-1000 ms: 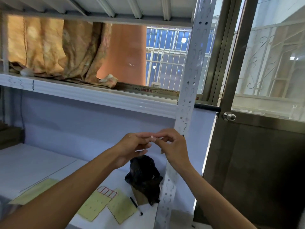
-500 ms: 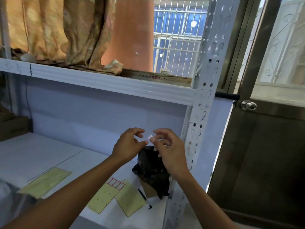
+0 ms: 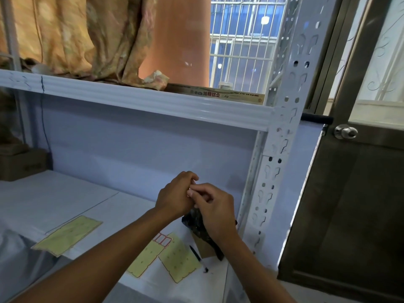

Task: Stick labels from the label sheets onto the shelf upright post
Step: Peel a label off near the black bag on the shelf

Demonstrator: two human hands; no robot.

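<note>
My left hand (image 3: 175,197) and my right hand (image 3: 213,206) meet over the lower shelf, fingertips pressed together around a small white label (image 3: 190,190) that is mostly hidden. The white perforated upright post (image 3: 282,136) stands just right of my hands, apart from them. Three yellow label sheets lie on the lower shelf: one at the left (image 3: 67,236), one under my left forearm (image 3: 146,258) with a few red-framed labels at its top, and one beside it (image 3: 179,256).
A black pen (image 3: 197,258) lies by the sheets. A black plastic bag (image 3: 196,224) sits on a cardboard box behind my right hand. A brown box (image 3: 21,164) stands far left. A metal door with a knob (image 3: 345,132) is at the right. Curtain cloth (image 3: 76,36) rests on the upper shelf.
The view has tilted down and left. My hands moved away from the post, over the shelf, and closed tighter together around the small label.
</note>
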